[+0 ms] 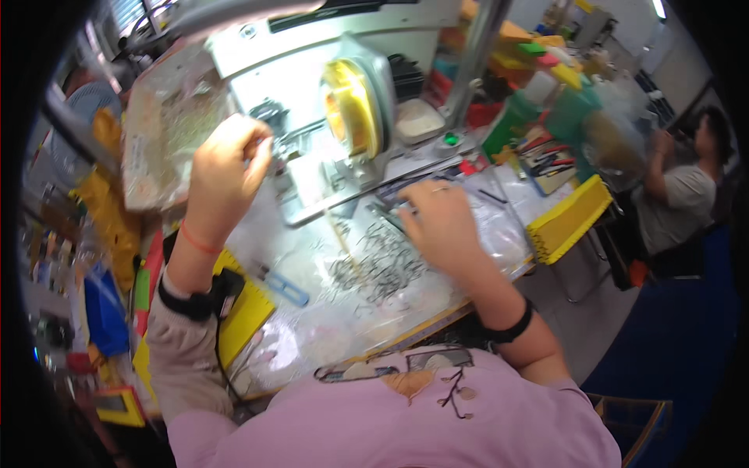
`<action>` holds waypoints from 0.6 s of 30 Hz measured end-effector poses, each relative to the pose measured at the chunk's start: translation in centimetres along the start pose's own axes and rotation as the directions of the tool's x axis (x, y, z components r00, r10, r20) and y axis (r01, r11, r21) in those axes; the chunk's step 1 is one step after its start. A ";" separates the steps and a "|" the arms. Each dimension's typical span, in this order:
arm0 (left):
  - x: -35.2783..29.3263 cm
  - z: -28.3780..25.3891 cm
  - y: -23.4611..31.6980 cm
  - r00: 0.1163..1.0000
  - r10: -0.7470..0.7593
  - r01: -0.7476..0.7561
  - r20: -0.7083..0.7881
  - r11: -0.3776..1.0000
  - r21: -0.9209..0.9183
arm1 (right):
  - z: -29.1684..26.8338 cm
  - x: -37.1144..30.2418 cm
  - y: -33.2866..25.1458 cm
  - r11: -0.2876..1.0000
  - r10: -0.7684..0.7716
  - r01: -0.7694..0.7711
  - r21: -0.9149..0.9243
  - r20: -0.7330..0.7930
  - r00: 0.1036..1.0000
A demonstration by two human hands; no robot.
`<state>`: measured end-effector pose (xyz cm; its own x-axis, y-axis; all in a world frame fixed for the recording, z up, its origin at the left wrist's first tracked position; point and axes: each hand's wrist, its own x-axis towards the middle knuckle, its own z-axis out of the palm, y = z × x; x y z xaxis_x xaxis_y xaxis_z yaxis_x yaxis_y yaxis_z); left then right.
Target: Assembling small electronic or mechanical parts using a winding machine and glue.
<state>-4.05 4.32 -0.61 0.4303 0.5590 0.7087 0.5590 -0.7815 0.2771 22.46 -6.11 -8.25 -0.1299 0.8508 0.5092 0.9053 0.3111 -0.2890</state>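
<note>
My left hand is raised over the left of the table, its fingers pinched together. Whatever sits in that pinch is too small or blurred to make out. My right hand is low over the table, fingers curled and thumb bent inward. A slim grey metal tool shows at its fingertips, but blur hides its kind and how it is gripped. Just below and left of this hand spreads a loose pile of small dark bent wire pieces. Between my hands stands a bench machine with a yellow reel.
A blue-handled tool lies near the left front. A plastic-lined box stands back left, a white dish back right. Hand tools lie beside a yellow bin at the right. Another person sits far right.
</note>
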 end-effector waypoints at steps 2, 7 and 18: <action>-0.8 0.3 -1.4 0.999 -0.005 0.003 0.046 0.999 0.040 | 2.4 0.2 0.3 0.998 0.067 -0.067 -0.002 0.109 0.992; -2.1 0.0 -1.9 0.999 -0.022 0.021 -0.024 0.999 -0.037 | 4.4 -1.4 0.5 0.997 -0.024 0.024 0.070 0.005 1.000; -1.4 1.2 -2.1 0.999 -0.033 0.030 -0.024 0.994 -0.103 | 1.3 -2.4 0.9 0.906 0.255 -0.130 0.403 -0.274 0.927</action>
<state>-4.94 5.52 -2.94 0.3943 0.5774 0.7149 0.4956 -0.7887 0.3638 23.11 -7.34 -10.78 0.2216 0.7521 0.6206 0.6743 0.3416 -0.6547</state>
